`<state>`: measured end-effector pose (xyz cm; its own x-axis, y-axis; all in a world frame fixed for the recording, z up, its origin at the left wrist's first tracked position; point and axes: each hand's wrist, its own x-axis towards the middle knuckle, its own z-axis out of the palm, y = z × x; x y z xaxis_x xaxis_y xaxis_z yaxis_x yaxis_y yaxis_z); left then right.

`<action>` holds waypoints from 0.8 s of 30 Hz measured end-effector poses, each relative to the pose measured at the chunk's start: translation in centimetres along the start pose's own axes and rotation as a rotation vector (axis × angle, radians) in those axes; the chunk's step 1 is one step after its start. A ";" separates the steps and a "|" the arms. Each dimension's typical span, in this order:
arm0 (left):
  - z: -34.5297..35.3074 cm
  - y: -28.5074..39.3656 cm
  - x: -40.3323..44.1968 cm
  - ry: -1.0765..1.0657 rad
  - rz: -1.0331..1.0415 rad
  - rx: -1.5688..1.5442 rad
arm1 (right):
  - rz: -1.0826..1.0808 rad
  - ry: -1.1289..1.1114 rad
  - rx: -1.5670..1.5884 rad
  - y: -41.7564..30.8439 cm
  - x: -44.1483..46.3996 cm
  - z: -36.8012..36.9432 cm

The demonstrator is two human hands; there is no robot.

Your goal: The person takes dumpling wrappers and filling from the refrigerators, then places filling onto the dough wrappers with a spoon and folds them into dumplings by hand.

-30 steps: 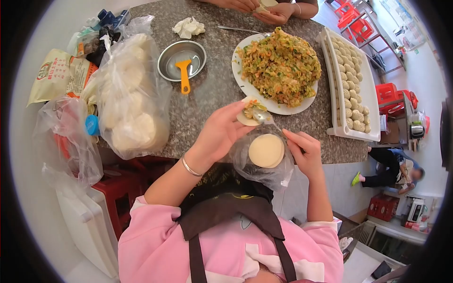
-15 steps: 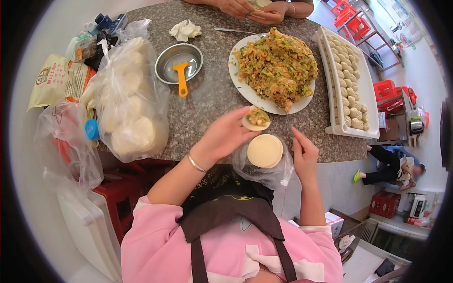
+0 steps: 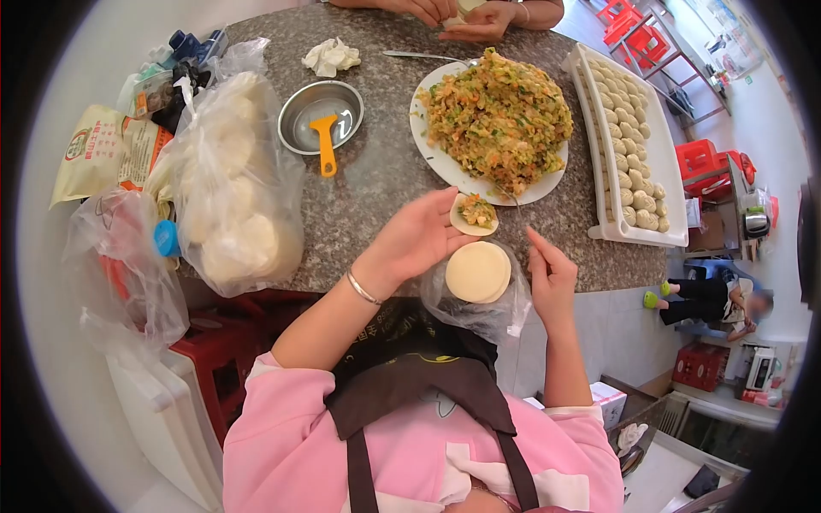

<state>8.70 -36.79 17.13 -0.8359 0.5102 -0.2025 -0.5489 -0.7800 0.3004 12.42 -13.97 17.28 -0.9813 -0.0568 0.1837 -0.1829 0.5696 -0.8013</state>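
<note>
On the fingers of my left hand (image 3: 417, 235) lies a round dumpling wrapper (image 3: 462, 226) with a mound of chopped filling (image 3: 476, 209) in its middle, still flat and unfolded. My right hand (image 3: 552, 272) is to the right, index finger stretched toward the plate and the other fingers curled in. Whatever it grips is hidden; a thin dark sliver shows at the filling's near edge beyond the fingertip. Between my hands a stack of round wrappers (image 3: 477, 272) rests on a clear plastic bag (image 3: 440, 295). Just beyond, a white plate (image 3: 428, 147) carries a large heap of filling (image 3: 505, 120).
At the right stands a white tray (image 3: 604, 171) with rows of pleated dumplings (image 3: 634, 162). An orange-handled tool (image 3: 326, 150) leans in a metal bowl (image 3: 295, 103). Bagged wrappers (image 3: 235, 188) fill the left side. Another person's hands (image 3: 479, 21) work across the table.
My left hand, with the filled wrapper, has shifted slightly right. My right hand stays almost in place. The view has moved slightly.
</note>
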 end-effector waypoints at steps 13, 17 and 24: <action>0.6 0.3 -2.4 0.110 0.050 0.082 | -0.212 -0.256 -0.127 -1.9 0.5 -1.6; 1.4 1.3 -3.6 0.186 0.119 0.283 | -0.219 -0.061 -0.102 -0.2 0.9 -1.5; 3.1 -0.7 -4.1 0.022 0.261 0.563 | -0.263 0.114 -0.250 -0.7 1.6 0.2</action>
<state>12.47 -37.19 20.62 -0.9458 0.3164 -0.0736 -0.2500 -0.5642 0.7869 10.92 -14.60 18.01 -0.8871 -0.1446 0.4383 -0.3943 0.7310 -0.5569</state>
